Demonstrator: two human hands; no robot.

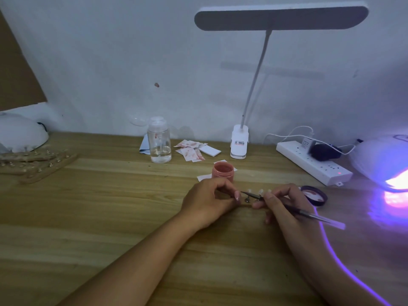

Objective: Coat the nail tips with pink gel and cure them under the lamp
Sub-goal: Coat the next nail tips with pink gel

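Observation:
My left hand (209, 200) pinches the left end of a small holder strip carrying pale nail tips (260, 191) on metal pegs, low over the wooden table (110, 217). My right hand (280, 203) grips a thin brush (309, 214), and its bristle end points left at the tips beside my left thumb. The open jar of pink gel (223, 171) stands just behind my hands. Its dark lid (314, 195) lies upturned to the right. The curing lamp (382, 160) glows purple at the far right edge.
A white power strip (313, 165) with plugs lies back right. A desk lamp (239, 142) stands at the wall, next to a clear pump bottle (159, 143) and stained paper wipes (192, 150). Wooden holder strips (37, 163) and a second white lamp (19, 134) sit far left.

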